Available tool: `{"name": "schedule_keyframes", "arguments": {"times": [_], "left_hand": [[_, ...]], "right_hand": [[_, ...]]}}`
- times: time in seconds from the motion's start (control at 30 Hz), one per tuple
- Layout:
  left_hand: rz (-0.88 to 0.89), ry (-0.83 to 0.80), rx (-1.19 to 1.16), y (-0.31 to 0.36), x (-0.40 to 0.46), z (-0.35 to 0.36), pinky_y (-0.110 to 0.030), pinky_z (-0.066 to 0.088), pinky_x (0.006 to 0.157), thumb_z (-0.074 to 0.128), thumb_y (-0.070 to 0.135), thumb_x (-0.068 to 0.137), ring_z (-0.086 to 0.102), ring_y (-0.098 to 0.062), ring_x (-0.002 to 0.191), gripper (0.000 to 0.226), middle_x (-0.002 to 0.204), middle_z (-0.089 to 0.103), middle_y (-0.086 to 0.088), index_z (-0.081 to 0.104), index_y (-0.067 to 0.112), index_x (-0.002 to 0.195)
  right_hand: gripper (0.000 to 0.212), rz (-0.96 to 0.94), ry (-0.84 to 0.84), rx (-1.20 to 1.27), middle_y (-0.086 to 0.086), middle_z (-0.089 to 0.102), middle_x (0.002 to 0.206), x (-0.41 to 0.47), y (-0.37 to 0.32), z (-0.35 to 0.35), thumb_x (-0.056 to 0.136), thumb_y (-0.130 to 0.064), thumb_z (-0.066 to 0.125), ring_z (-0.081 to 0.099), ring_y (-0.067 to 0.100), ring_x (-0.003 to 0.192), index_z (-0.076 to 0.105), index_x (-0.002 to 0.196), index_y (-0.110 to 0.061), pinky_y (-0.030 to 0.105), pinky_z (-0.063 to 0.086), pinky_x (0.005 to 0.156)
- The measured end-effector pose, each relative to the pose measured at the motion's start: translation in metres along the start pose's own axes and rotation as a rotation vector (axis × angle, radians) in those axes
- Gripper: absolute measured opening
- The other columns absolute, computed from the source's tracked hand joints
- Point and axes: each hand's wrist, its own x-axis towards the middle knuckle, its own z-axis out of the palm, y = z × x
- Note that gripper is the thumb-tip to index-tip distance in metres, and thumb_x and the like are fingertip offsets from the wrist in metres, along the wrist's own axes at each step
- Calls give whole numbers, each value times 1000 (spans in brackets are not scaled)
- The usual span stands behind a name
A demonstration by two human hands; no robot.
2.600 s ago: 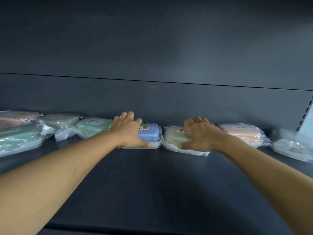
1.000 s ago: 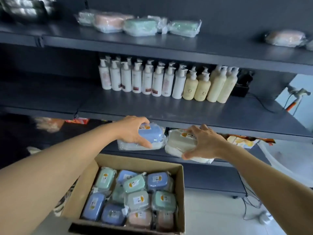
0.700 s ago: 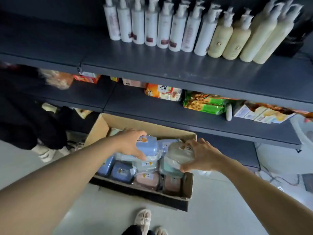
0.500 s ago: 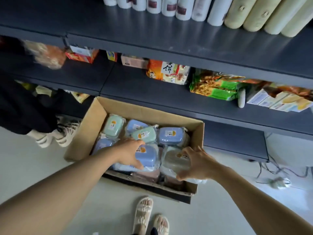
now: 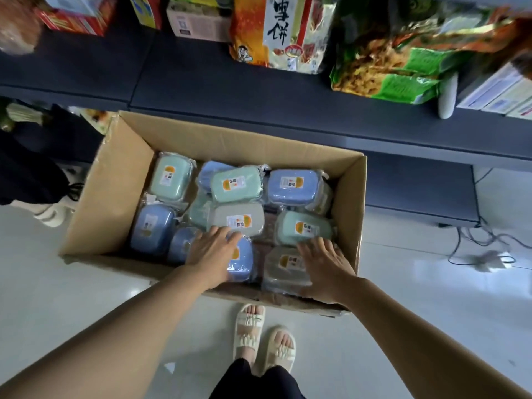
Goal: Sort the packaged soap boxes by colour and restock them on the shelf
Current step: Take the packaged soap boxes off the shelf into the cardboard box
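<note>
With the left hand [image 5: 211, 254] flat on the blue soap box [image 5: 240, 263] and the right hand [image 5: 326, 267] flat on the grey soap box [image 5: 283, 269], fingers apart and gripping nothing, slippery wrap may cause slips.

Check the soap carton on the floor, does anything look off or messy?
Yes: the soap boxes lie jumbled in the cardboard carton, colours mixed, some tilted and overlapping. Nothing looks spilled or damaged.

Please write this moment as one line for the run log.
left hand: on blue soap box | right hand: on beige soap box | both in cardboard box
</note>
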Motion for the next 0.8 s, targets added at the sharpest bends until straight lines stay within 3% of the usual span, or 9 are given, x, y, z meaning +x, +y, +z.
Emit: {"name": "schedule_keyframes", "arguments": {"times": [0.07,0.17,0.27,0.43,0.57,0.67,0.8], "left_hand": [[4,-18,-55,-1,-1,-13,-37,38,99,72,50,71,35,-21,125,82,136,37,2,34,23,139],[53,23,-80,1,-5,-46,-36,37,97,69,44,76,35,-20,125,70,133,38,3,38,25,136],[88,31,-92,5,-12,-90,-37,40,97,73,40,74,36,-21,124,65,130,40,1,43,22,128],[157,70,-92,13,-38,-188,-36,39,99,69,35,80,37,-23,127,65,134,42,-1,38,20,135],[210,173,-98,14,-67,-274,-38,41,98,69,39,79,39,-22,125,71,134,46,0,35,23,140],[228,256,-85,14,-89,-333,-37,41,96,68,39,79,38,-22,128,75,139,43,1,32,25,143],[272,342,-103,16,-116,-405,-39,41,98,69,40,80,37,-22,129,72,139,43,1,33,25,141]], "right_hand": [[96,8,-4,25,11,25,139,-6,1,-9,72,-57,70,29,31,129,19,144,-20,43,32,108],[90,28,18,64,11,27,137,-19,3,-42,76,-49,69,30,29,126,19,145,-21,39,36,102],[87,33,66,88,11,32,133,-38,2,-84,77,-48,69,36,28,123,21,145,-21,38,41,99],[77,49,183,98,7,35,135,-86,-4,-169,80,-46,66,36,27,126,28,142,-20,39,40,101],[69,68,288,60,8,38,133,-128,-8,-237,82,-42,63,34,27,129,33,140,-18,36,40,98],[75,77,361,15,8,35,140,-158,-9,-287,84,-44,62,31,27,133,26,145,-18,38,38,103],[75,115,495,-24,6,36,138,-200,-9,-351,84,-45,63,35,26,129,28,144,-19,38,41,99]]}}
